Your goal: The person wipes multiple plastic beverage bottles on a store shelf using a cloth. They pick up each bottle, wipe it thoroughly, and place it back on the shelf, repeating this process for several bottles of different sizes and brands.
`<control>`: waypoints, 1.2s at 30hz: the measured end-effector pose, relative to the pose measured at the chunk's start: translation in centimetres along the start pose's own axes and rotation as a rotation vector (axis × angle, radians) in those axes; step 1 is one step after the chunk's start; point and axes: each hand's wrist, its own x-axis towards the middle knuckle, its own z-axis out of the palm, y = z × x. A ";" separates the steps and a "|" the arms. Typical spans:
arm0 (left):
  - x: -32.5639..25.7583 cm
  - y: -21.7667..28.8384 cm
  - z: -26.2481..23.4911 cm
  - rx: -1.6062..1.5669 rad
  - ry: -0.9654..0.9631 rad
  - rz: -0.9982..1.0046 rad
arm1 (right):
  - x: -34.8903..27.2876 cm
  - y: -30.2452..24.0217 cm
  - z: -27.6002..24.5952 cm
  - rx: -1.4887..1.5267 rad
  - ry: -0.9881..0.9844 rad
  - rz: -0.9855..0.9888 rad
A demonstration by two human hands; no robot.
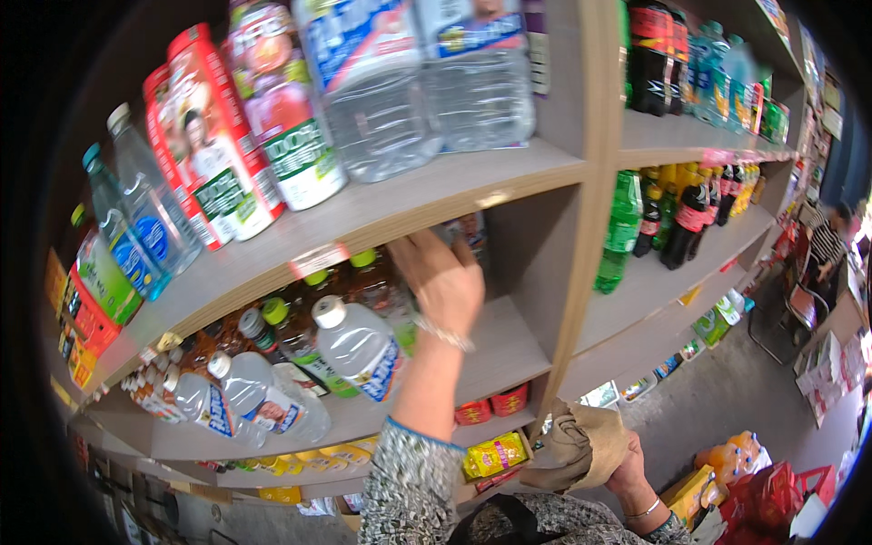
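My left hand (pixel 442 280) reaches under the upper shelf board into the middle shelf, fingers stretched forward and fingertips partly hidden. Just below it stand brown drink bottles with green caps (pixel 364 259) and a large clear bottle with a white cap (pixel 359 345). Behind the hand, a bottle with a blue label (pixel 470 232) shows in part. At the lower right, my right hand (pixel 627 465) is closed on a crumpled brown cloth (pixel 577 445), which hangs in front of the shelf's lower part.
The upper shelf board (pixel 381 222) carries large water bottles (pixel 477 100) and red juice cartons (pixel 218 136). A wooden upright (pixel 590 182) separates the bays; cola bottles (pixel 688 218) stand to the right. Red bags (pixel 767 500) lie on the floor. A person (pixel 827 241) sits far right.
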 end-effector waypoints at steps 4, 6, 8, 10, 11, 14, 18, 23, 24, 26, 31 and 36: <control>3.3 -3.3 3.7 0.334 -0.120 -0.128 | -1.5 -0.4 -2.5 0.053 0.054 -0.010; 3.8 -4.0 4.2 0.470 -0.025 -0.097 | -1.9 -0.4 -3.6 0.061 0.046 -0.029; 3.6 -4.1 3.4 0.197 -0.080 -0.187 | -2.1 -0.3 -4.2 0.095 0.017 -0.036; 2.7 -3.3 2.4 0.016 -0.027 -0.211 | -1.9 -0.3 -4.3 0.094 -0.002 -0.006; 1.8 -2.6 1.9 -0.089 0.031 -0.152 | -1.7 -0.4 -4.2 0.084 -0.005 -0.015; -1.1 -0.6 -0.1 -0.255 0.051 -0.077 | -0.7 -1.0 -3.5 0.058 -0.032 0.014; -4.7 1.8 -4.2 -0.359 0.006 -0.013 | 1.1 -2.9 -1.6 -0.013 -0.077 -0.024; -7.1 4.7 -8.8 -0.419 -0.055 0.128 | 4.0 -7.0 4.9 -0.267 -0.206 -0.299; -7.4 4.9 -9.5 -0.434 -0.106 0.159 | 4.5 -8.0 6.8 -0.331 -0.224 -0.361; -7.9 5.0 -10.1 -0.368 -0.116 0.162 | 5.6 -9.7 10.9 -0.200 -0.293 -0.446; -9.8 3.9 -10.2 -1.449 -0.090 -0.637 | 9.6 -10.3 20.3 -0.905 -0.494 -1.032; -8.6 -0.2 -10.2 -1.239 -0.113 -0.518 | 12.6 -7.8 23.0 -0.713 -0.320 -0.989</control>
